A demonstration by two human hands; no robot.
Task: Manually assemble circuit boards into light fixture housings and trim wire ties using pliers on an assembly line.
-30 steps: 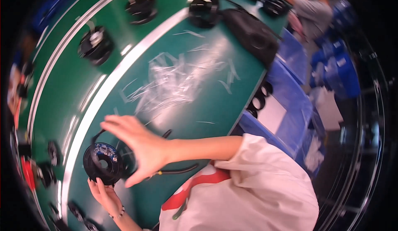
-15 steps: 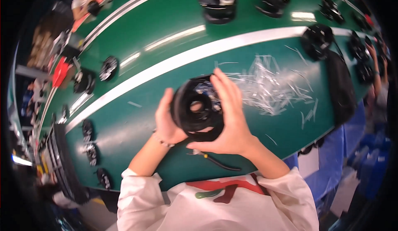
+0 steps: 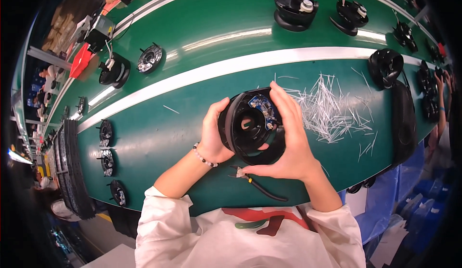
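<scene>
Between my two hands is a round black plastic housing (image 3: 234, 123), tilted above the green table, its hollow inside facing up. A blue circuit board (image 3: 263, 105) sits inside it near the upper right rim, and a round hole is in its middle. My left hand (image 3: 211, 130) grips the left side, fingers mostly behind it. Wrapped along the right rim is my right hand (image 3: 294, 145), its thumb stretched below. Close under that thumb lies a pair of cutting pliers (image 3: 266, 191) with black and yellow handles. A heap of thin white strips (image 3: 323, 111) lies right of the housing.
Several black round parts (image 3: 107, 163) lie along the left edge, near stacked black trays (image 3: 68, 167). Beyond the white rail (image 3: 231, 68), wired black assemblies (image 3: 294, 13) stand on a green belt. At right are another black housing (image 3: 382, 70), a long black object (image 3: 403, 118) and a co-worker's hand (image 3: 441, 86).
The view has shifted, so the table and its parts appear farther left or right than before. The housing stays between both hands, and its circuit board now shows more clearly.
</scene>
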